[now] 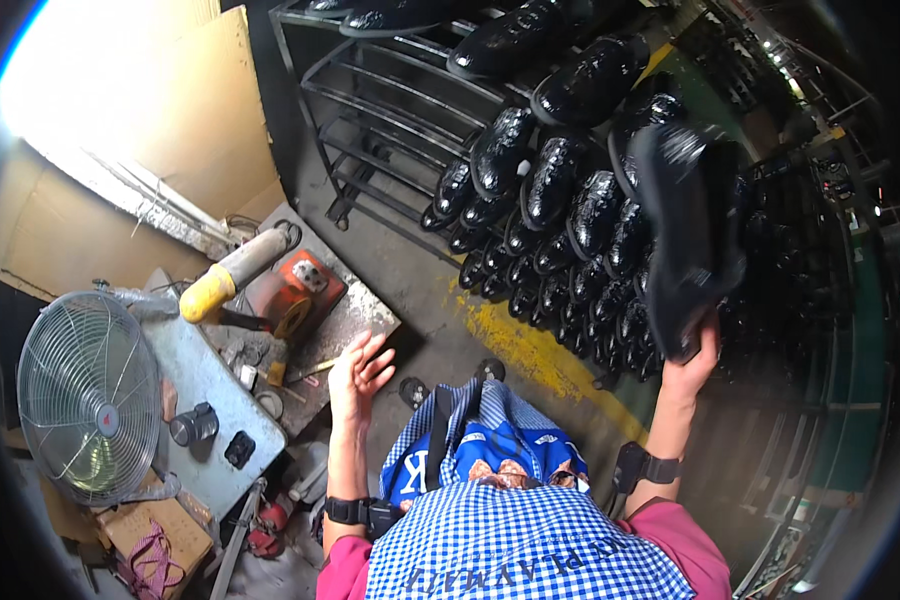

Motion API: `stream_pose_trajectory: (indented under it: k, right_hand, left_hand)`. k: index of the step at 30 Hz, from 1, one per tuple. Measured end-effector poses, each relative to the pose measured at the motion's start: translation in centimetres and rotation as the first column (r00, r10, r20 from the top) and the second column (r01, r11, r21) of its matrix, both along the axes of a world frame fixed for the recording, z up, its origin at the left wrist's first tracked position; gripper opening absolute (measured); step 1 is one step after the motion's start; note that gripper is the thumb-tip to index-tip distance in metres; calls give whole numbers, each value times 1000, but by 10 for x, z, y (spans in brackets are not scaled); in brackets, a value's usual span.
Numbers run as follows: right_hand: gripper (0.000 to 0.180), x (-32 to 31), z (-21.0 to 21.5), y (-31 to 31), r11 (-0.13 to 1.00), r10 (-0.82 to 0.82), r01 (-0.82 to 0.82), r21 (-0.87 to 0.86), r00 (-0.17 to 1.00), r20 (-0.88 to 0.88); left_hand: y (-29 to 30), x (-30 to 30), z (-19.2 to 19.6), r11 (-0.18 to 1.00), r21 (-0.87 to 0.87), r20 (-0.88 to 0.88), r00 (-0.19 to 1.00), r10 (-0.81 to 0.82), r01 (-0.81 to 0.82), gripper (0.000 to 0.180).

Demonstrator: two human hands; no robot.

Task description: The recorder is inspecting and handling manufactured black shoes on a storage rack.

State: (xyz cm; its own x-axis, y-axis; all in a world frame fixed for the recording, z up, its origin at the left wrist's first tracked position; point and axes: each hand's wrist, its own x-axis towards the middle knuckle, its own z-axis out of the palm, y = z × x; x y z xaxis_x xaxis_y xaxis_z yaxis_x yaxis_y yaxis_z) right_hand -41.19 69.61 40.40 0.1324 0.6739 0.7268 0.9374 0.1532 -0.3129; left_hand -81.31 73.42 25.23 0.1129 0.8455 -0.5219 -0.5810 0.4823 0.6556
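Note:
My right hand (698,362) grips a black shoe (670,230) at its lower end and holds it up in front of the shoe rack. The shoe's long, dark, matte side faces me, and shiny patches show at its upper end. Motion or shadow blurs its right edge. My left hand (360,372) is raised near the corner of the workbench, with nothing in it and its fingers apart. Beyond the held shoe, many glossy black shoes (550,180) hang in rows on the metal rack (400,100), their surfaces catching the light.
To the left, a workbench (210,440) carries an orange machine (295,290), a yellow-tipped duct pipe (215,285) and a dark mug (194,425). A round wire-caged fan (90,400) stands beside it. A cardboard box (160,540) sits below. Worn yellow paint (520,345) crosses the floor.

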Motion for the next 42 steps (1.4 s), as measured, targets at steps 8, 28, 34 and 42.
stream_pose_trajectory:
  k: [8,28,34,42]
  right_hand:
    - [58,63,26,105,921,-50,355,160,516,-855]
    - [37,-17,44,177,971,133,-222,-87,809,-572]
    - [30,-30,60,240,936,196,-174,-304,980,43]
    - [39,-18,69,298,742,195,-196,-641,978,-74]
  left_hand:
    - [-35,18,-41,982,-190,26,1000,-8,13,40]
    - [-47,18,-70,974,-221,-5,999,43,-42,39]
    - [-53,25,-67,963,-250,-58,994,89,-101,40]
    - [-69,61,-65,933,-329,-34,990,140,-143,39]
